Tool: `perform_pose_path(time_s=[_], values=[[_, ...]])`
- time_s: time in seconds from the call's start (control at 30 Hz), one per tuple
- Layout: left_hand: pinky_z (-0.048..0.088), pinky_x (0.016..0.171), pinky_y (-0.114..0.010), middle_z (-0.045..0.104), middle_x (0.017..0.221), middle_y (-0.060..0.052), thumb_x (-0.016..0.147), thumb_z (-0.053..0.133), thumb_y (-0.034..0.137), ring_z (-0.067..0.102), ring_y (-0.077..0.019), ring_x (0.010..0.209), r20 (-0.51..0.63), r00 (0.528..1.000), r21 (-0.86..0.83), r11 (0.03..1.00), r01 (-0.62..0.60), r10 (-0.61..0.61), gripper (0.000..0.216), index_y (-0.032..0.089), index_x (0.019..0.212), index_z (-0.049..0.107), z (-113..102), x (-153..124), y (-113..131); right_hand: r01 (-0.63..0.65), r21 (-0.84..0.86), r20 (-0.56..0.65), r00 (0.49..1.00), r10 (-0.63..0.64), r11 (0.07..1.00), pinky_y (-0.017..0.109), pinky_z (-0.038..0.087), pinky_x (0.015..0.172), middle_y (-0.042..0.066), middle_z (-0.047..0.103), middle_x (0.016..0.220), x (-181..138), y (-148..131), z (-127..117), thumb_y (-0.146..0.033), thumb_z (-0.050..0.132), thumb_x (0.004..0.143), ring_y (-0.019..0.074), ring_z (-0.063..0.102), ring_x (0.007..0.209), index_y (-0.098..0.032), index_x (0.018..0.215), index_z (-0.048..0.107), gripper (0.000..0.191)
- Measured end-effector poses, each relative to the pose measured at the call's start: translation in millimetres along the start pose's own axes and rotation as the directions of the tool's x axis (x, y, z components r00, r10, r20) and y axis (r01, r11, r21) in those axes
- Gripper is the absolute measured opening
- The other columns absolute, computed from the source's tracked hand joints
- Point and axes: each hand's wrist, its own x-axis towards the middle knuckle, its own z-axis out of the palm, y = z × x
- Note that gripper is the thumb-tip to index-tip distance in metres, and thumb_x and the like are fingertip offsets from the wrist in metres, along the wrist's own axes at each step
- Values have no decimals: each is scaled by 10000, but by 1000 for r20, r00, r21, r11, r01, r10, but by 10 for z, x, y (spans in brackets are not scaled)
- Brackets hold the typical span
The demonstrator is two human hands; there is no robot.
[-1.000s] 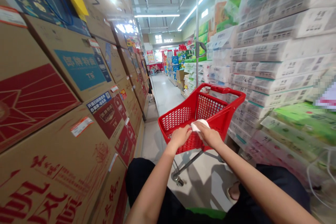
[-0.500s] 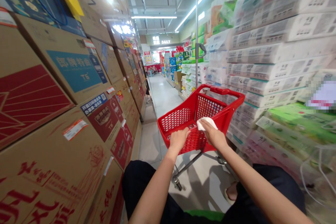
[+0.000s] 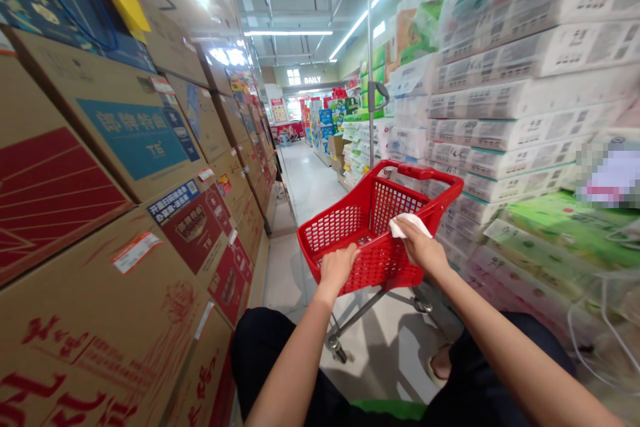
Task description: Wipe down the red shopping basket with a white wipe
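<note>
1. Gripping the near rim of a red shopping cart (image 3: pixel 383 267) with the left hand (image 3: pixel 337 271), with fingers folded narrow over the edge and thumb close along the top.
2. Holding a white cloth (image 3: pixel 416 219) under the right hand (image 3: pixel 420 248), with fingers bent over it and pressed against the same rim, farther to the right and well apart from the left hand. Impossible to tell cloth from paper, or to see the fingertips' undersides.
3. Standing upright on a pale floor (image 3: pixel 310 170), straight ahead and at an angle: the cart, with perforated walls, a red push handle (image 3: pixel 423 173) at the upper right, and a caster wheel (image 3: pixel 337 349) at the lower left.
4. To either side of the cart's near end, dark trouser legs (image 3: pixel 263 340), bent at the knee; at the bottom edge, a strip of green (image 3: pixel 393 408), too little in view to identify.
5. Stacked along the left: brown cartons (image 3: pixel 135 137) with red and blue print, plus a dark blue bag (image 3: pixel 75 3) with a yellow tag (image 3: pixel 125 5) above.
6. Piled on the right: white wrapped packs (image 3: pixel 490 103), with green packs (image 3: pixel 555 220) lower and nearer.
7. Behind the cart, an upright pole (image 3: pixel 371 137); far down the aisle, a lit "DAILY" sign (image 3: pixel 313 80).
</note>
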Motion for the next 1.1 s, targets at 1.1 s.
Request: perform_pose_path(time_s=[1.1], values=[[508, 702, -295, 721, 879, -69, 1019, 230, 515, 711, -231, 828, -34, 999, 47, 999, 23, -22, 443, 277, 1187, 563, 92, -1, 111, 83, 10, 62, 995, -83, 997, 321, 582, 822, -55, 311, 1590, -169, -357, 218, -203, 376, 932, 200, 572, 1220, -433, 1536, 216, 666]])
